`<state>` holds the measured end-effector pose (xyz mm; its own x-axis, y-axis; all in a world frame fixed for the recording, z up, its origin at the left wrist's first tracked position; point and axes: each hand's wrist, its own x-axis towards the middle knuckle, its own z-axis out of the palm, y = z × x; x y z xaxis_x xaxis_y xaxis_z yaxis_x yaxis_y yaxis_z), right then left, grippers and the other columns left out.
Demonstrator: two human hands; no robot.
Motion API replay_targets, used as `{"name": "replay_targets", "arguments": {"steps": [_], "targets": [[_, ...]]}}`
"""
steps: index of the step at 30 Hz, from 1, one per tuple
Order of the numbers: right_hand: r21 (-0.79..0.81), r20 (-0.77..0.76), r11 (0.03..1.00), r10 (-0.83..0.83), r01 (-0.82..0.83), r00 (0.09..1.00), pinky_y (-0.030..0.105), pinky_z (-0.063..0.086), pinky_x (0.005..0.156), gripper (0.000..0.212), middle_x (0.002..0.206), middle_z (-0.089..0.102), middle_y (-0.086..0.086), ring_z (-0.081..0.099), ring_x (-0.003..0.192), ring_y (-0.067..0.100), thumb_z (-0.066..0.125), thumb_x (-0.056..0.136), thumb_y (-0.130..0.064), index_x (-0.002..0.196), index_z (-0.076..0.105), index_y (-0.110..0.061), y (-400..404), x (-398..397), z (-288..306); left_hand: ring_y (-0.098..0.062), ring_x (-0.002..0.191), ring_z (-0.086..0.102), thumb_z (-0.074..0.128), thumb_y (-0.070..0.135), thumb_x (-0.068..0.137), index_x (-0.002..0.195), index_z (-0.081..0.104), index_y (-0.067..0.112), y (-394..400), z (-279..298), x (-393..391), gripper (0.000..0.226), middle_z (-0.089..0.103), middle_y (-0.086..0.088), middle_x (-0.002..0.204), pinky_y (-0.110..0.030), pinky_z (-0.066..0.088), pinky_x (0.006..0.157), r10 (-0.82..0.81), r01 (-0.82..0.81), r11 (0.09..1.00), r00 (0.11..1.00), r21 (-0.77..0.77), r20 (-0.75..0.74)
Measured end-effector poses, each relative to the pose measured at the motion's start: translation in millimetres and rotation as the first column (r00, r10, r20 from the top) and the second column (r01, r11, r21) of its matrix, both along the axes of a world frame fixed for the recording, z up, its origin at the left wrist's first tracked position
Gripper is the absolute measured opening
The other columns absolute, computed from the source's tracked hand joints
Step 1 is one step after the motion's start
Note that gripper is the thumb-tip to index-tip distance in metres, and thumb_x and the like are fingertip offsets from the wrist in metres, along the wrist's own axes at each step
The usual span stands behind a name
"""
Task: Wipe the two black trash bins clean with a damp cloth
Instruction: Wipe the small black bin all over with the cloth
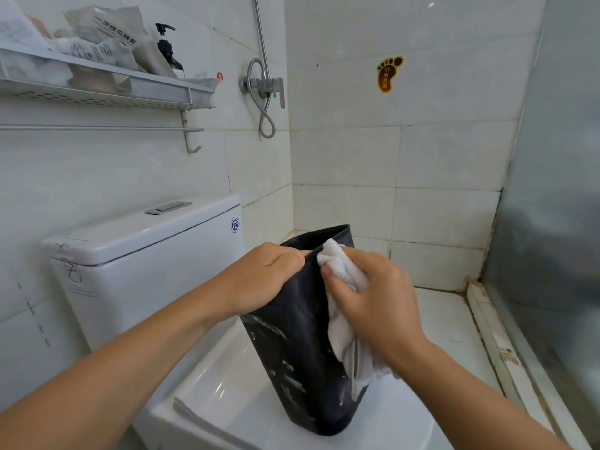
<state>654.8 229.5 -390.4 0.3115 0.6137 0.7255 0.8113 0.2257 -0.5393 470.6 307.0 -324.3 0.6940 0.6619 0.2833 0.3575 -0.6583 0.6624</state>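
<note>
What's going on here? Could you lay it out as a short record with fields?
place: tiled bathroom
bin: one black trash bin standing on the closed toilet lid
second bin: not in view
left hand: grips the bin's rim
right hand: holds a white cloth against the bin's side
bin surface: pale wet-looking smears low down
behind: toilet tank; wall shelf with a pump bottle

We have open room right of the black bin (302, 352); toilet tank (146, 254) blocks left, tiled wall (389, 190) behind.

Both forearms reach forward; the left hand (263, 277) curls in a grip, the right hand (373, 297) apparently pinching.
</note>
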Motion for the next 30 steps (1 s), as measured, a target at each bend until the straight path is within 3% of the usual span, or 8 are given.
{"name": "replay_targets", "arguments": {"steps": [5,11,15,17,20,24,27,30], "targets": [[-0.009,0.219,0.963,0.266,-0.271,0.939,0.031,0.050,0.059,0.040,0.088,0.059,-0.013,0.058,0.074,0.009,0.069,0.086,-0.052,0.126,0.067,-0.044,-26,-29,-12,-0.008,0.068,0.042,0.038,0.007,0.107,0.083,0.050,-0.014,4,1,-1,0.035,0.046,0.001,0.071,-0.024,0.037,0.065,0.018,-0.018,1.000,1.000,0.010,0.019],[-0.019,-0.014,1.000,-0.004,0.004,1.000,0.039,0.056,0.068,0.021,0.085,0.067,-0.013,0.062,0.077,0.006,0.063,0.095,-0.057,0.111,0.068,-0.044,0,11,5,-0.014,0.074,0.043,0.040,0.020,0.107,0.081,0.052,-0.003,2,0,-3,0.037,0.045,-0.003,0.076,-0.030,0.037,0.071,-0.015,0.014,1.000,0.999,-0.024,-0.034],[0.040,0.161,0.997,0.066,-0.073,0.985,0.030,0.047,0.056,0.027,0.084,0.056,-0.013,0.054,0.070,0.011,0.066,0.091,-0.049,0.116,0.068,-0.039,-21,-17,-11,-0.011,0.073,0.041,0.040,0.020,0.104,0.076,0.043,-0.004,-1,3,5,0.037,0.042,-0.001,0.074,-0.034,0.038,0.072,-0.009,0.009,0.999,1.000,0.032,-0.006],[0.004,0.204,0.985,0.167,-0.172,0.965,0.030,0.048,0.055,0.032,0.085,0.056,-0.014,0.055,0.071,0.011,0.065,0.090,-0.049,0.119,0.070,-0.037,-24,-23,-17,-0.007,0.066,0.041,0.040,0.009,0.107,0.073,0.041,-0.006,1,3,3,0.037,0.041,0.006,0.068,-0.023,0.037,0.066,0.020,-0.020,1.000,1.000,0.002,0.021],[0.009,0.101,0.998,0.062,-0.064,0.993,0.032,0.051,0.060,0.024,0.085,0.063,-0.013,0.060,0.073,0.009,0.064,0.093,-0.054,0.110,0.071,-0.038,-7,-3,-8,-0.007,0.068,0.044,0.041,0.011,0.108,0.069,0.048,0.001,3,2,-5,0.041,0.046,0.006,0.070,-0.020,0.039,0.067,0.012,-0.011,0.998,1.000,-0.059,0.015],[-0.027,0.019,0.995,-0.092,0.093,0.996,0.029,0.048,0.060,0.023,0.085,0.063,-0.015,0.060,0.073,0.007,0.063,0.096,-0.054,0.113,0.068,-0.041,-2,17,-10,-0.014,0.075,0.047,0.038,0.017,0.108,0.083,0.053,-0.011,4,1,1,0.040,0.051,0.000,0.077,-0.027,0.041,0.071,-0.023,0.022,0.997,1.000,-0.080,-0.013],[-0.007,0.162,0.998,0.066,-0.066,0.985,0.030,0.048,0.057,0.035,0.086,0.058,-0.013,0.059,0.071,0.012,0.068,0.089,-0.048,0.122,0.067,-0.040,-22,-14,-26,-0.007,0.084,0.052,0.040,0.034,0.098,0.084,0.057,0.004,7,2,2,0.037,0.051,-0.002,0.086,-0.031,0.042,0.081,-0.031,0.030,0.999,0.999,-0.031,-0.010],[-0.026,0.206,0.984,0.180,-0.178,0.962,0.028,0.050,0.058,0.034,0.084,0.056,-0.012,0.057,0.071,0.012,0.067,0.088,-0.048,0.122,0.068,-0.042,-26,-26,-29,-0.014,0.081,0.049,0.043,0.041,0.092,0.084,0.056,-0.008,12,2,-6,0.052,0.051,-0.005,0.084,-0.035,0.040,0.081,0.000,0.001,0.997,1.000,-0.079,0.012]]}}
